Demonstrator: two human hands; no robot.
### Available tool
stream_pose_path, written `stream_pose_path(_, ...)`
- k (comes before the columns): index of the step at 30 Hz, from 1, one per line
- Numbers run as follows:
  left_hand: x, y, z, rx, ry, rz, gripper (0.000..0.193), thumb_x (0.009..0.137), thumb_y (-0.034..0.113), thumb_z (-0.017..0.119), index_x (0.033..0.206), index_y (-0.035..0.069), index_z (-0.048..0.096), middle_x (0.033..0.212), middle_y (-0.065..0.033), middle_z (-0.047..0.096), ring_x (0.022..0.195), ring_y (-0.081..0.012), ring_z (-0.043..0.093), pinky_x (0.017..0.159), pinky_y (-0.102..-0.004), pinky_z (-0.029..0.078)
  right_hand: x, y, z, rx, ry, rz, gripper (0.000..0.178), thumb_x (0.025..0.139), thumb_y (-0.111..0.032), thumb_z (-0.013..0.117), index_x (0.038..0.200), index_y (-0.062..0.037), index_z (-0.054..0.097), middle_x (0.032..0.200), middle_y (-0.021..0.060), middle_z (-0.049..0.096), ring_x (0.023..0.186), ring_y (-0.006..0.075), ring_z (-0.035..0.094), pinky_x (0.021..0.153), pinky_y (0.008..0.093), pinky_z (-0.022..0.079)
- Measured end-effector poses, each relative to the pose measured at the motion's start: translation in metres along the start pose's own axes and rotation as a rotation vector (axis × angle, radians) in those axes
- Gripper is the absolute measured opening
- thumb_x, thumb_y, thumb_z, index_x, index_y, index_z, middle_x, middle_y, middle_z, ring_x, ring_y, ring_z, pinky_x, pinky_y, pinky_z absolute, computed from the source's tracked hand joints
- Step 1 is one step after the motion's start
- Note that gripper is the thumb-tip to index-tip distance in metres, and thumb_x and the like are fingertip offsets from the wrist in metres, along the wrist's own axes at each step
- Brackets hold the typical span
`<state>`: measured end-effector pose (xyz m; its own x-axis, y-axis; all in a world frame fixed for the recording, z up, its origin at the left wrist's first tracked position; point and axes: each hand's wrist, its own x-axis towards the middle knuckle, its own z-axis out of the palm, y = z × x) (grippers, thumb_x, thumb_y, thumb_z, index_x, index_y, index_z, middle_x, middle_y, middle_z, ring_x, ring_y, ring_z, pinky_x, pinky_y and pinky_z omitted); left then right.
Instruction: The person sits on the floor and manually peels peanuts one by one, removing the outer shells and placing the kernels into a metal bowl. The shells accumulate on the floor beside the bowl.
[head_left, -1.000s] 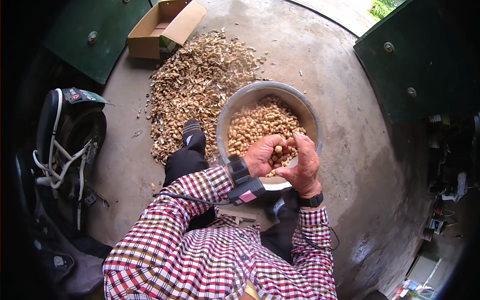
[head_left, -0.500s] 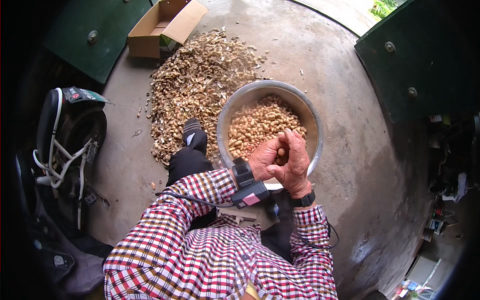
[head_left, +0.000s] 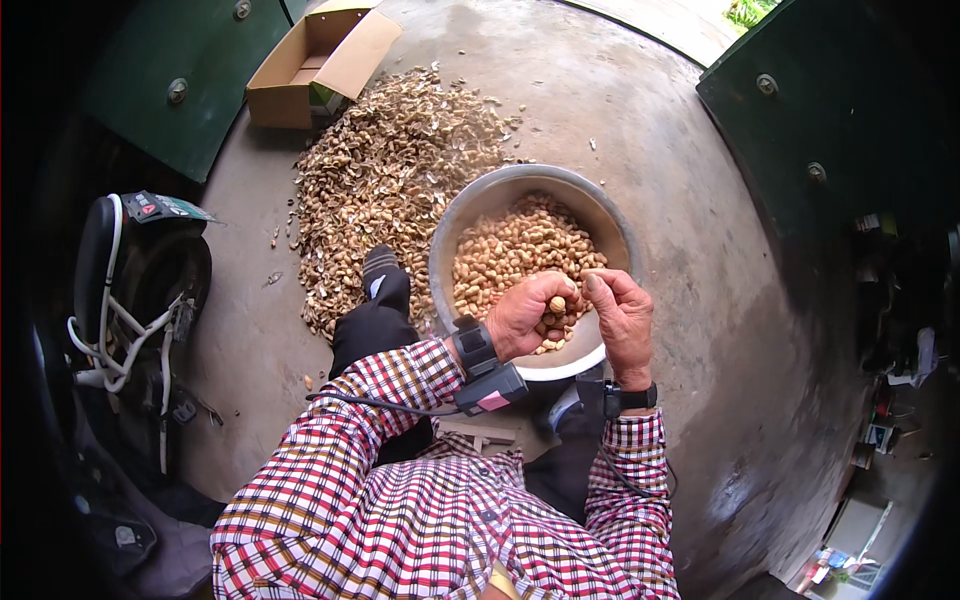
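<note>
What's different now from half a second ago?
The right hand has moved rightward, away from the left hand; whether it took or released anything can't be seen. The left hand still cups peanuts. The metal bowl and shell pile stayed put.

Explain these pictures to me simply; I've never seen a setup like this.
There is no robot here, just a person's two bare hands. The view comes from a wide fisheye camera worn on the person's head, looking down, so straight edges bend. On the concrete floor stands a round metal basin of unshelled peanuts, beside a large heap of shells and an open cardboard box. The left hand is curled over the basin, holding a few nuts. The right hand is close by, thumb and fingers drawn together; whether they pinch anything is too small to tell.
</note>
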<state>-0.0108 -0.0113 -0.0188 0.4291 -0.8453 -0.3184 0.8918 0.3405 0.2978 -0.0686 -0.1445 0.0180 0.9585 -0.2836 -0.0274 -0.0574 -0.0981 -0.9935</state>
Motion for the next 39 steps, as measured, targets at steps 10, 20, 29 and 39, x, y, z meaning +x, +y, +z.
stream_pose_path(10,-0.002,0.004,0.009,0.074,0.004,-0.036,0.015,0.078,0.021,0.052,0.071,0.007,0.052,0.064,-0.003,0.05,0.05,-0.0103,0.045,0.039,-0.021,0.033,-0.004,-0.01,-0.002,0.081,-0.039,0.008,0.009,0.08,-0.007,0.06,0.083,0.0012,0.062,0.075,0.0029,0.059,0.068,0.0082,0.054,0.063,0.021,0.043)
stream_pose_path(20,0.0,0.003,0.012,0.01,-0.11,-0.167,0.021,0.079,0.026,0.056,0.072,0.007,0.053,0.065,-0.0037,0.05,0.055,-0.0111,0.047,0.041,-0.0213,0.034,-0.01,-0.012,-0.005,0.154,-0.033,0.053,0.013,0.083,-0.012,0.055,0.081,0.0,0.058,0.072,0.0014,0.057,0.067,0.0072,0.051,0.063,0.0209,0.041)
stream_pose_path(29,0.0,-0.001,0.023,0.073,-0.023,-0.199,0.023,0.079,0.028,0.058,0.072,0.006,0.053,0.066,-0.0027,0.049,0.053,-0.0111,0.039,0.043,-0.0227,0.029,-0.007,-0.008,-0.024,0.449,0.08,0.076,0.011,0.085,-0.014,0.053,0.081,-0.0035,0.054,0.073,-0.0002,0.052,0.068,0.007,0.049,0.07,0.023,0.043)
stream_pose_path(39,-0.001,0.0,0.011,0.061,-0.015,-0.193,0.024,0.081,0.029,0.056,0.07,0.007,0.054,0.073,-0.0051,0.053,0.058,-0.0127,0.044,0.045,-0.0225,0.034,0.0,-0.004,-0.107,1.35,0.735,0.084,0.019,0.088,-0.018,0.042,0.074,-0.0063,0.046,0.062,0.002,0.047,0.059,0.0145,0.046,0.075,0.0335,0.038)
